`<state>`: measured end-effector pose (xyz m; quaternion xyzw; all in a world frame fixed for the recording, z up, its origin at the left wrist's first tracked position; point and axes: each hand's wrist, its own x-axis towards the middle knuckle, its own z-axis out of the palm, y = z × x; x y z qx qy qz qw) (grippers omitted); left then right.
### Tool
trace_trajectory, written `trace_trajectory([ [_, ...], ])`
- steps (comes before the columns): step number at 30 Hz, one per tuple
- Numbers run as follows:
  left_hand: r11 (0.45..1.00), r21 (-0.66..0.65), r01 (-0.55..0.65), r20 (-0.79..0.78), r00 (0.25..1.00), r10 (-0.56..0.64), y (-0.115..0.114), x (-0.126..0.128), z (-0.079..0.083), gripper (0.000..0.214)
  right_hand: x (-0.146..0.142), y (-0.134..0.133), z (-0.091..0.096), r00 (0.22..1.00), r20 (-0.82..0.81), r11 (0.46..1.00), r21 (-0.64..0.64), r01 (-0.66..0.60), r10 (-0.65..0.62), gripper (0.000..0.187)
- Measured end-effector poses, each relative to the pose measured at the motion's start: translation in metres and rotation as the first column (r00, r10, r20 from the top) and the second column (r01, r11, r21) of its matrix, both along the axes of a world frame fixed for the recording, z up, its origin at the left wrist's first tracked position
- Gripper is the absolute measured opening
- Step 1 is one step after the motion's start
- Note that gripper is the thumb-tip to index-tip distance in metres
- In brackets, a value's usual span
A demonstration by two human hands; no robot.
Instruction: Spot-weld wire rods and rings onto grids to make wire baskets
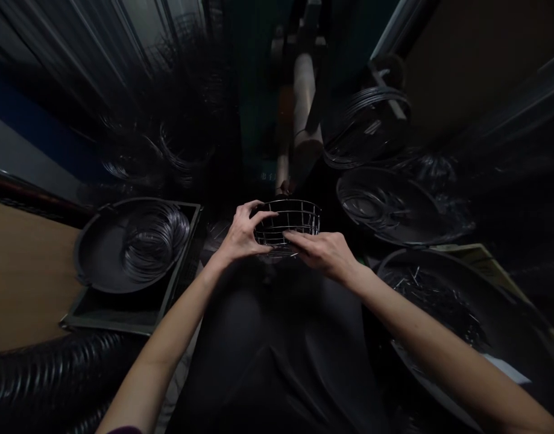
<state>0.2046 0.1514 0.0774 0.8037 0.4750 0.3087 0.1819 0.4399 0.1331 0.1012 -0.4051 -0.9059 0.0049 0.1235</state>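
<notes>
A round wire basket of thin shiny metal is held up before me, its open grid facing up and forward. My left hand grips its left side, thumb below and fingers curled over the wires. At the front lower right of the basket is my right hand, with the fingers stretched along the wires and pressed together. A short metal wire pokes out beneath those fingertips. What lies inside the right palm is hidden. Just beyond the basket stands a machine with a pale cylindrical arm.
On the left, a dark pan holds wire rings and rests on a crate. To the right are another pan with rings and a large basin with short wire pieces. Stacked black rings lie lower left.
</notes>
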Motion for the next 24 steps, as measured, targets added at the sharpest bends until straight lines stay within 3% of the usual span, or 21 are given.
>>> trace_trajectory([
  [10, 0.999, 0.020, 0.030, 0.059, 0.998, -0.031, 0.025, 0.006, 0.002, 0.077, 0.002, 0.019, 0.013, 0.999, 0.036, 0.992, 0.123, 0.027, -0.031, 0.031],
  [20, 1.000, -0.004, 0.029, 0.067, 0.997, -0.029, 0.044, 0.002, 0.009, 0.074, -0.005, 0.041, 0.019, 0.997, 0.044, 0.989, 0.137, 0.050, -0.056, 0.030],
  [24, 0.999, -0.017, 0.048, 0.097, 0.994, -0.046, 0.047, 0.001, 0.010, 0.074, -0.001, 0.037, 0.015, 0.997, -0.026, 0.992, 0.096, 0.076, -0.074, 0.031],
])
